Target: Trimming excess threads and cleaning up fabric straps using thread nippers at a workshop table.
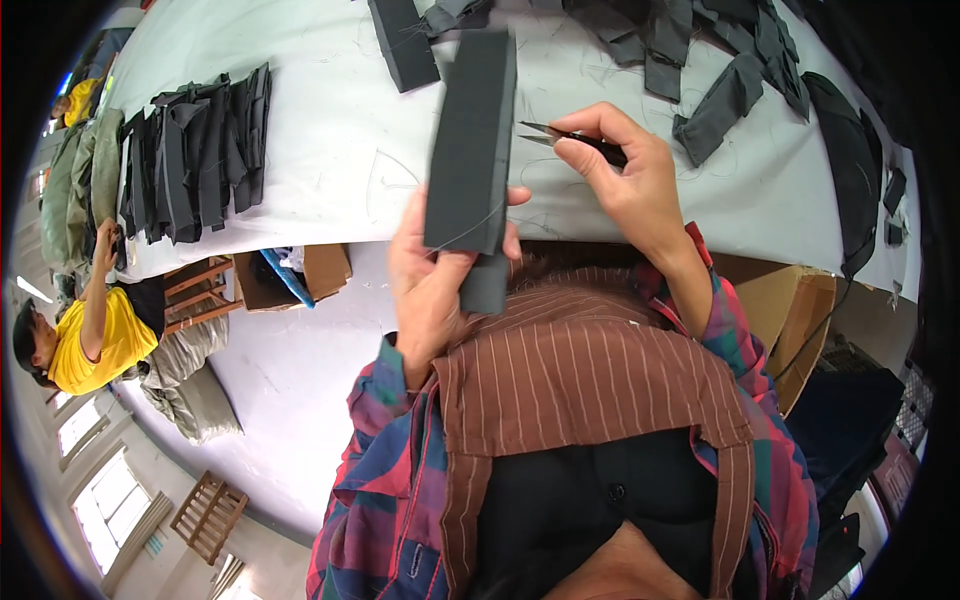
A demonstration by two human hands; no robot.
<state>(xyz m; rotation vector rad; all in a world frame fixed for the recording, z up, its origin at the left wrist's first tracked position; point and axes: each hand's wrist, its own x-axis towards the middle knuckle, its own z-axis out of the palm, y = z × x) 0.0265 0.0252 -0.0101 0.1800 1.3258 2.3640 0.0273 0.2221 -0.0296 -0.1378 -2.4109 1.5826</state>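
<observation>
My left hand (430, 270) is closed round a long, dark grey folded fabric piece (468, 150), held upright over the table's near edge. A shorter end of the cloth hangs below my thumb, and a loose thread crosses its lower part. Just to its right, my right hand (635, 175) grips a pair of small black thread snips (590, 142). Their pointed blades are apart and face the fabric without touching it. Most of the snips' handle is hidden in my fingers.
A row of dark folded pieces (195, 155) lies on the white table (320, 110) at left; more fabric pieces (720, 105) are scattered at the far right. Cardboard boxes (800, 310) stand below the table edge. Someone in a yellow shirt (125, 335) works at the left.
</observation>
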